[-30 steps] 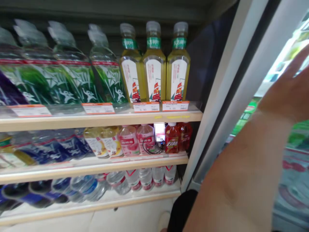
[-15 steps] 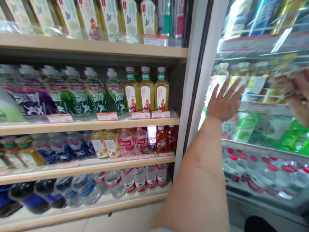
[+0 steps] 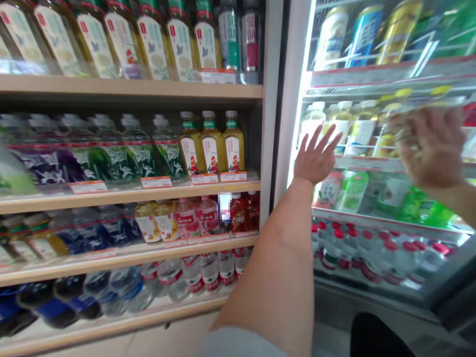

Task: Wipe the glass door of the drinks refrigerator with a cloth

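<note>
My left hand point(image 3: 316, 156) is stretched forward, palm away, fingers spread, at the left side of the lit drinks cooler point(image 3: 372, 162). It holds nothing; whether it touches the cooler's glass I cannot tell. To its right, my right hand point(image 3: 435, 144) is raised at the same cooler, smeared by motion. A crumpled, mottled beige cloth point(image 3: 406, 131) lies under its palm and fingers. Behind the hands stand white-capped bottles point(image 3: 362, 129) and, one shelf lower, green packs point(image 3: 353, 191).
Left of the cooler is an open wooden shelf unit point(image 3: 130, 191) with rows of bottles. Cans point(image 3: 364, 34) stand on the cooler's top shelf, red-capped water bottles point(image 3: 372, 253) at its bottom. A dark rounded shape point(image 3: 375, 337) shows at the lower edge.
The view has turned right, so more of the cooler shows. My right hand with the cloth has moved left in the picture, closer to my left hand, which stays spread.
</note>
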The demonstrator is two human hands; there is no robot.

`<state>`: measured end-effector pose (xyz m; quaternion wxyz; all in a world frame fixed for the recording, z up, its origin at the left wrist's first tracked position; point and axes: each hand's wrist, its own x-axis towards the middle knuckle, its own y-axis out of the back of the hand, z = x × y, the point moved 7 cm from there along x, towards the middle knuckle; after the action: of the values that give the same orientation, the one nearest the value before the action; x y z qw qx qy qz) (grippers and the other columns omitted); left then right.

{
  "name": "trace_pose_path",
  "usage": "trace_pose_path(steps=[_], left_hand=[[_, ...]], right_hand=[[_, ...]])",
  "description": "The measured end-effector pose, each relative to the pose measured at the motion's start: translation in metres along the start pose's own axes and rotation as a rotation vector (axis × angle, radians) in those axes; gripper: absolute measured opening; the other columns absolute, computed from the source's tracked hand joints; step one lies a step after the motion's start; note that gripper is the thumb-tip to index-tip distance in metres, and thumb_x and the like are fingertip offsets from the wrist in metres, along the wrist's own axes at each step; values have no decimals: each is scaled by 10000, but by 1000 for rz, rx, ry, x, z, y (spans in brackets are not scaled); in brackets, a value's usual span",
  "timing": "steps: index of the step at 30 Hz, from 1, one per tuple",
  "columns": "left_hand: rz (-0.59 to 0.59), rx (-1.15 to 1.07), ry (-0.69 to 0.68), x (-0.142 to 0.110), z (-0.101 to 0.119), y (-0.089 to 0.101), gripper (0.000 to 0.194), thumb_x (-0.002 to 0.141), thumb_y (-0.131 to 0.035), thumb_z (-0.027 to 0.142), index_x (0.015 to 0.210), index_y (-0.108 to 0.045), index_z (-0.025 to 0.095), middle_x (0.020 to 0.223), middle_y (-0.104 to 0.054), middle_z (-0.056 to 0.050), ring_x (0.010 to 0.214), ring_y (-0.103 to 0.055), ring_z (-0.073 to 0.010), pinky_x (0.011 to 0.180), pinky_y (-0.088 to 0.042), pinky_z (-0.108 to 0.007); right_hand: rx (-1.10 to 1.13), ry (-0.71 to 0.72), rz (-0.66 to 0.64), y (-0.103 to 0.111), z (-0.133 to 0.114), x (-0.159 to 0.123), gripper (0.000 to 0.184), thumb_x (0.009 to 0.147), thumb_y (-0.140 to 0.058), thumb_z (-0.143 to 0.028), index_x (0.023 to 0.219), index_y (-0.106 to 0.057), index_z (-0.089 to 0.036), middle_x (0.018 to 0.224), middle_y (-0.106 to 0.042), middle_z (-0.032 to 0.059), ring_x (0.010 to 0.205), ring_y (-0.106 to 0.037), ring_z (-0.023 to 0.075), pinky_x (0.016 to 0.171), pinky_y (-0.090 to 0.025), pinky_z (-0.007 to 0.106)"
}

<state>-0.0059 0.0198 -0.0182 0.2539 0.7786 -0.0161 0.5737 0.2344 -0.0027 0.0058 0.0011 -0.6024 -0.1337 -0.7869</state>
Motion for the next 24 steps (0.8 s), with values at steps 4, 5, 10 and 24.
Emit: trace_pose_path(steps=[4,5,10,24], left_hand=[[41,13,-4,-4,-4,1,547,1064,-444,201,1610,-452,239,1697,-329,-18,1622,-64,-241,1356,-90,-497],[47,15,-6,-4,-5,2,546,1062,-443,198,1607,-456,233,1696,-334,-29,1622,-78,-251,1354,-98,-509],[87,-69,2,-1,-7,7,580,1022,-449,160,1596,-466,239,1688,-346,-37,1619,-135,-265,1347,-122,-554],[222,-120,-9,2,-13,9,570,1021,-509,244,1589,-471,268,1663,-385,-53,1609,-171,-295,1332,-143,-582]], right_hand=[[115,176,-108,-3,-4,-31,523,1107,-394,-451,1486,-599,-154,1584,-498,106,1585,-293,251,1296,-285,460],[121,170,-91,-1,9,-26,516,1106,-403,-439,1484,-602,-150,1579,-505,101,1581,-303,247,1297,-291,456],[123,-111,76,14,69,12,568,1057,-455,-362,1508,-559,-33,1609,-442,168,1569,-315,304,1311,-264,497],[185,-240,46,21,126,-80,559,1071,-409,-316,1605,-449,-158,1659,-377,117,1611,-221,286,1305,-304,589]])
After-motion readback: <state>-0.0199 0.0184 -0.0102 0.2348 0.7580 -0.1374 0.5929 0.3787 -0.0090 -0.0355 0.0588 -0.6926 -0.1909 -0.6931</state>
